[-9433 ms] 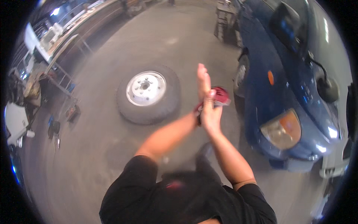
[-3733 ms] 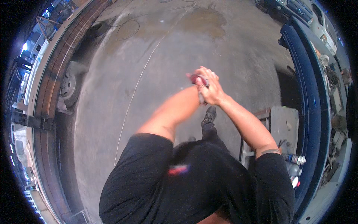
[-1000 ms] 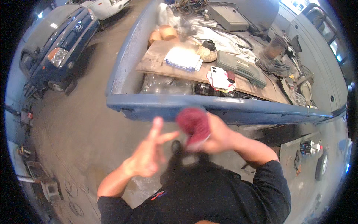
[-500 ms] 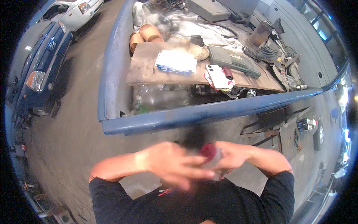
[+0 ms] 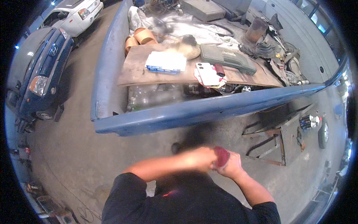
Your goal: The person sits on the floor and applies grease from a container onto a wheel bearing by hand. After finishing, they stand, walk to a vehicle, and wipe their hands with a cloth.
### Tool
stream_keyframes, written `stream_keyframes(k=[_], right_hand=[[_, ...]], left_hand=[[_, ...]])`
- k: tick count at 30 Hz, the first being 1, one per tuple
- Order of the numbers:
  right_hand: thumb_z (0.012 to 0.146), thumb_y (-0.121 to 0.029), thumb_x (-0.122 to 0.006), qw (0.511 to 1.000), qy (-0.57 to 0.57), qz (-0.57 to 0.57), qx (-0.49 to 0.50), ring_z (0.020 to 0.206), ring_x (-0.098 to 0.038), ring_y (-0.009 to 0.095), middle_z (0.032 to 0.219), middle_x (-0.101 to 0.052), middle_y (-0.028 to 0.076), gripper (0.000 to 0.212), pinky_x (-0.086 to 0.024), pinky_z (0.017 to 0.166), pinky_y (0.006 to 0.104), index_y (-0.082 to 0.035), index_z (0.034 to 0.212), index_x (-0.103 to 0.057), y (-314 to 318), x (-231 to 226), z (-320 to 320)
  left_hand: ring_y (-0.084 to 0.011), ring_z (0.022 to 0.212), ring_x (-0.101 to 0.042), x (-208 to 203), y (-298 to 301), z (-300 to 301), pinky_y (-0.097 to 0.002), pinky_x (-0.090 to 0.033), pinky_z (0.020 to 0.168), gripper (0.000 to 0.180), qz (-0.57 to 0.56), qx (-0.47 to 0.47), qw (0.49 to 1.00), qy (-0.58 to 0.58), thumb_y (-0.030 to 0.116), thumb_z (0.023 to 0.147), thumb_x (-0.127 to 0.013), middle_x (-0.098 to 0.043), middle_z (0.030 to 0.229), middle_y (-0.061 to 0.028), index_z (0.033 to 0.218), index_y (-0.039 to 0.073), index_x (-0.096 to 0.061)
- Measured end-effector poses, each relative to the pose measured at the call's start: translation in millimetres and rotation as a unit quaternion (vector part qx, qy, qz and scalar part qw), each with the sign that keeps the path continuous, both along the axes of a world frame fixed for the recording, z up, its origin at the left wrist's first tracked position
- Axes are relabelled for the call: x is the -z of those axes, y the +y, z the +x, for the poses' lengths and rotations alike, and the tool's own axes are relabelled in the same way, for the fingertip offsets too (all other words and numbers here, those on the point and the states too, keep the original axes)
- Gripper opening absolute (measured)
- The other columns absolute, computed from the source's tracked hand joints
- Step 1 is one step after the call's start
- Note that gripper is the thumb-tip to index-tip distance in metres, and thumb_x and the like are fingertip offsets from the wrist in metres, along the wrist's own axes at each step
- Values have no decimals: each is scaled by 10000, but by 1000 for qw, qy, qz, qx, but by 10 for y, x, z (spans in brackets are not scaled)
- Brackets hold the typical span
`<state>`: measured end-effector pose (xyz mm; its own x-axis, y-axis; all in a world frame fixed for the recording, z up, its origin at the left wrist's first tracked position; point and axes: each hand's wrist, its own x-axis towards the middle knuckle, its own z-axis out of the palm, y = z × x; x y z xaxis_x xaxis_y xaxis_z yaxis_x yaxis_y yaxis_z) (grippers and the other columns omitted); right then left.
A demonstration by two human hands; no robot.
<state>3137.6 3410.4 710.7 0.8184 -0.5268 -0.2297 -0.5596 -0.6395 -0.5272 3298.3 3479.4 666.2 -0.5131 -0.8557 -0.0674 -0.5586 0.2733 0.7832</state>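
Note:
In front of my chest, my right hand (image 5: 233,166) is closed around a small round thing with a dark red, grainy-looking face (image 5: 222,156) and a pale lower side. Its exact kind does not show. Pressed close against its left side is my left hand (image 5: 202,158), with the forearm stretched across my body. Motion blurs that hand and its fingers are hidden. Both hands are on the near side of the blue truck bed's edge (image 5: 179,114), apart from it.
On the truck bed, a brown board (image 5: 138,71) carries a white-and-blue box (image 5: 166,62), a dark green case (image 5: 228,59) and a white phone (image 5: 207,74). Tan sandals (image 5: 144,36) lie behind. A metal frame (image 5: 280,147) and a wheel (image 5: 325,132) are on the floor at right.
My left hand, fingers spread half a second ago, has moved right and up against the red-faced thing. My right hand has shifted slightly right, still holding it. The view has turned a little.

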Motion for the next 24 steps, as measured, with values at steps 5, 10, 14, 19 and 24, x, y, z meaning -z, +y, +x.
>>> stream_keyframes(k=[5,10,14,19,24], right_hand=[[892,-266,-593,955,-82,258,124,691,-624,186,727,-636,78,243,-505,642,360,-40,980,-600,-470,376,-374],[920,-106,-578,809,-307,243,438,771,-595,129,862,-624,40,144,-488,713,287,-7,1024,-590,-772,451,-564],[848,-310,-660,955,-150,91,239,1156,-489,282,1270,-503,172,590,-373,988,396,8,1295,-444,-646,669,-402],[874,-628,-443,987,-1,3,163,1331,-291,411,1419,-360,240,868,-141,1123,473,24,1425,-288,-667,858,-344],[1003,-484,-236,933,-122,38,335,1297,-389,322,1378,-439,206,664,-271,1082,418,60,1351,-392,-861,1257,-535]], left_hand=[[-321,851,-648,292,-417,-220,-429,-508,754,230,77,108,988,75,227,810,-640,-665,925,-167,970,62,-657],[-137,888,-614,996,-920,-374,-291,-518,746,195,189,-168,856,451,204,964,-529,-653,969,-64,1039,43,-611],[-134,958,-593,1830,-963,-1179,-371,-491,818,397,468,-184,670,546,419,974,-411,-625,1050,-16,1163,108,-568],[-129,909,-554,1548,-1021,-1053,-309,-461,833,399,583,-200,583,529,377,1005,-313,-602,1026,-10,1128,99,-572],[-121,866,-534,2060,-994,-1301,-311,-454,797,372,528,-259,583,561,348,1009,-296,-593,978,0,1065,118,-583]])
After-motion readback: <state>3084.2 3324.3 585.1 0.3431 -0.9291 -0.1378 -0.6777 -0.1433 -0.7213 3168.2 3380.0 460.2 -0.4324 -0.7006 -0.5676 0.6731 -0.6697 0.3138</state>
